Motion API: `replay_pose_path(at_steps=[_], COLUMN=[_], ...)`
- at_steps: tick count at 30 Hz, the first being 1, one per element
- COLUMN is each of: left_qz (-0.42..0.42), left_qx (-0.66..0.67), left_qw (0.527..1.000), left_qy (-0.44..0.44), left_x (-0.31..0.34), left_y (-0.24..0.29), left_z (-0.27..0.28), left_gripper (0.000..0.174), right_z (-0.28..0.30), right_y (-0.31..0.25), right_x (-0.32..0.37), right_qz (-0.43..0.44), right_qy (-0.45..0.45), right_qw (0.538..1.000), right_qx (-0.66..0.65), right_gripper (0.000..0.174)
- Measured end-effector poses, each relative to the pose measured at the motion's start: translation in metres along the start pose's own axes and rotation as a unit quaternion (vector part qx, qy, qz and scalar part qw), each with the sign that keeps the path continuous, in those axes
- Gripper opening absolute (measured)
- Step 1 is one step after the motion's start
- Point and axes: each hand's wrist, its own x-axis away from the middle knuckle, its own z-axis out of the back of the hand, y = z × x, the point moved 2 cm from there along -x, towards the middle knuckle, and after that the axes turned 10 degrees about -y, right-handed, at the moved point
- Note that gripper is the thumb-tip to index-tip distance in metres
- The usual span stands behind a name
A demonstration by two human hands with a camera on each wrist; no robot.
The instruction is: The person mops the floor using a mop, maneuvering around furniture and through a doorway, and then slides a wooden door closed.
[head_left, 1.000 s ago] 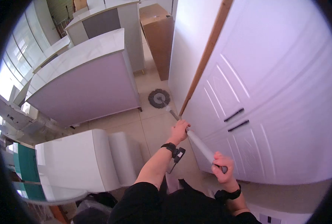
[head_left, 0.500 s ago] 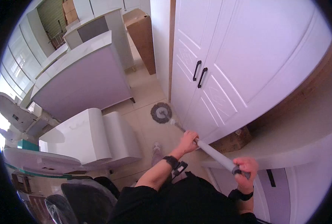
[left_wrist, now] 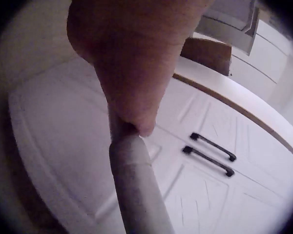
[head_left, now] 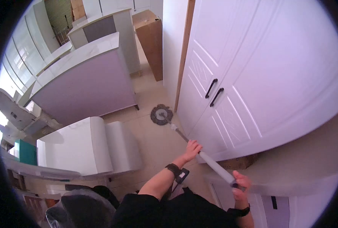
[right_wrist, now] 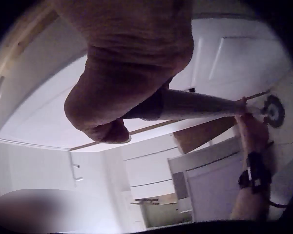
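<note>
A mop with a long grey handle (head_left: 216, 167) slants from the person's body down to the floor. Its round, dark grey fringed head (head_left: 161, 114) lies on the tiles near the foot of the white cabinet. Partway along the handle, the left hand (head_left: 192, 150) grips the pole; in the left wrist view that hand (left_wrist: 132, 73) is wrapped round it just above the thicker grey tube (left_wrist: 136, 185). At the handle's upper end the right hand (head_left: 241, 185) holds on, its fingers curled round the tip, as the right wrist view also shows (right_wrist: 132, 83).
A tall white cabinet (head_left: 249, 76) with black handles (head_left: 216, 97) stands close along the right. To the left are a pale-sided counter (head_left: 85, 83) and a rounded white unit (head_left: 74, 146). A cardboard box (head_left: 150, 49) stands beyond the mop. Plastic-wrapped black seating (head_left: 83, 207) is at lower left.
The mop head first came back across the floor towards the person, then moved slightly away again. Both hands have kept hold of the handle while the head view swung round and partly back.
</note>
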Motion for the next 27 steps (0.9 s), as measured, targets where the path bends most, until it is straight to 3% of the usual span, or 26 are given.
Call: replay_pose_path(at_steps=[3, 6, 9, 12, 15, 18, 21, 24, 25, 27], left_qz=[0.061, 0.144, 0.187, 0.152, 0.110, 0.076, 0.065, 0.156, 0.147, 0.134], left_qx=[0.049, 0.054, 0.084, -0.003, -0.178, -0.060, -0.166, 0.140, 0.109, 0.048], left_qw=[0.994, 0.986, 0.973, 0.974, 0.972, 0.977, 0.974, 0.955, 0.962, 0.973], left_qy=[0.071, 0.058, 0.104, 0.166, 0.103, 0.187, 0.141, 0.209, 0.201, 0.184], left_x=[-0.023, -0.058, -0.073, -0.070, -0.057, -0.036, -0.022, 0.007, 0.016, 0.031], left_y=[-0.065, -0.126, -0.197, -0.226, -0.214, -0.146, -0.124, -0.069, -0.060, -0.054], left_z=[0.029, 0.094, 0.114, 0.125, 0.122, 0.113, 0.066, 0.011, -0.016, -0.068], left_gripper=[0.028, 0.029, 0.027, 0.024, 0.021, 0.017, 0.014, 0.018, 0.021, 0.027], right_z=[-0.019, -0.052, -0.080, -0.111, -0.118, -0.112, -0.090, -0.058, -0.044, -0.021], right_y=[0.076, 0.159, 0.197, 0.195, 0.186, 0.156, 0.118, 0.044, 0.022, -0.007], right_x=[-0.023, -0.074, -0.120, -0.142, -0.132, -0.105, -0.061, -0.025, -0.006, 0.036], right_qz=[0.012, -0.026, 0.112, 0.043, 0.020, 0.012, 0.060, 0.112, 0.099, 0.103], right_qy=[-0.030, 0.010, -0.027, 0.034, 0.054, 0.101, 0.130, 0.048, 0.002, 0.027], right_qw=[0.998, 0.996, 0.970, 0.989, 0.993, 0.990, 0.973, 0.950, 0.949, 0.962], right_qx=[0.047, 0.084, 0.215, 0.138, 0.101, 0.096, 0.182, 0.287, 0.298, 0.250], right_gripper=[0.034, 0.035, 0.030, 0.030, 0.030, 0.025, 0.022, 0.023, 0.027, 0.028])
